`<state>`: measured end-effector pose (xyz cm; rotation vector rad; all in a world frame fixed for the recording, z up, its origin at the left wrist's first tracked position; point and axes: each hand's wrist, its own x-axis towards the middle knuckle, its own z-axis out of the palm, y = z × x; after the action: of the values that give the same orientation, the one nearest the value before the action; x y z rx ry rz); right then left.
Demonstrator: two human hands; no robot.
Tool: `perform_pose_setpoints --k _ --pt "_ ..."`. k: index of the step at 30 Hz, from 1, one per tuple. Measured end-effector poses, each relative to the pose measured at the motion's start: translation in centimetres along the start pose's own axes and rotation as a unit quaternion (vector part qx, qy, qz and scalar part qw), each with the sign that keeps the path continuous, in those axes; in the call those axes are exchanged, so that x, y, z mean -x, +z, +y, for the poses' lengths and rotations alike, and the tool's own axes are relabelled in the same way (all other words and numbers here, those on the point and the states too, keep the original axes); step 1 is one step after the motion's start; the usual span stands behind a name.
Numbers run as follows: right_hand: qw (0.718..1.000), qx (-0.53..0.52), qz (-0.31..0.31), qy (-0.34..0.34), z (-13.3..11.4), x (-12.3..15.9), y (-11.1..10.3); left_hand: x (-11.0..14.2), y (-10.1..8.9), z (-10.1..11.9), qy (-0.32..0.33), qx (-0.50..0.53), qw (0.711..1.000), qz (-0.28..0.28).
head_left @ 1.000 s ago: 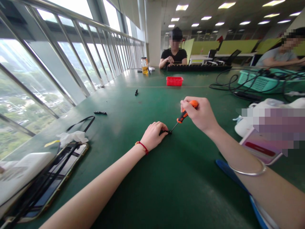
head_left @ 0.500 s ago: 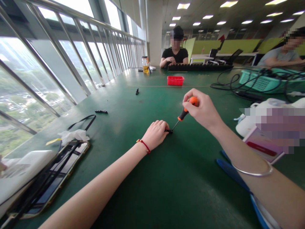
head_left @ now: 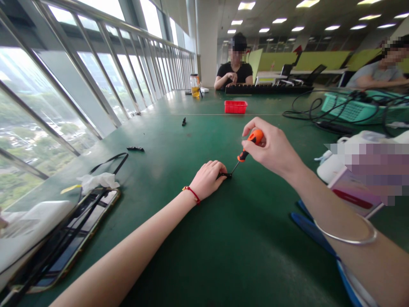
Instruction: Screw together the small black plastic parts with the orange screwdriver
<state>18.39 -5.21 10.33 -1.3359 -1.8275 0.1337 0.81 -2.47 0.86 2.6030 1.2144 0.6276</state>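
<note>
Near the middle of the green table (head_left: 204, 238), my left hand (head_left: 209, 178) is closed on a small black part (head_left: 227, 175), pinning it to the tabletop. Only the part's right end shows past my fingers, so its kind is hard to tell. My right hand (head_left: 271, 145) holds an orange-and-black screwdriver (head_left: 254, 137) by the top of its handle, with thumb and fingers around it. The shaft slants down to the left, and its tip meets the exposed end of the black part.
Two more black pieces (head_left: 136, 149) (head_left: 184, 122) lie beyond my left hand. A red bin (head_left: 235, 107) stands farther back. Left is a phone (head_left: 73, 238); right are blue-handled pliers or scissors (head_left: 311, 230), a box (head_left: 354, 194) and a teal basket (head_left: 348, 108) with cables. A person (head_left: 236, 72) sits opposite.
My right hand's fingers have loosened and shifted around the screwdriver handle, which shows more of its orange top. The tip stays at the black part, and my left hand has barely moved.
</note>
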Motion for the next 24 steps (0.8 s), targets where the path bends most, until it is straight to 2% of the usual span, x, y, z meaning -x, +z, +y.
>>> perform_pose_setpoints --k 7,15,20,24 --pt "0.999 0.050 0.020 -0.005 0.18 -0.17 0.22 -0.15 0.00 -0.27 -0.001 0.047 0.999 0.012" --pt "1.000 -0.025 0.013 -0.006 0.33 -0.14 0.19 -0.27 0.14 -0.47 -0.010 0.087 0.996 0.025" --pt "0.999 0.020 0.026 0.002 0.17 0.02 0.45 -0.32 0.18 -0.21 -0.034 0.108 0.993 0.026" --pt "1.000 0.004 0.020 0.001 0.15 0.06 0.52 -0.32 0.10 0.00 -0.051 0.122 0.991 0.027"
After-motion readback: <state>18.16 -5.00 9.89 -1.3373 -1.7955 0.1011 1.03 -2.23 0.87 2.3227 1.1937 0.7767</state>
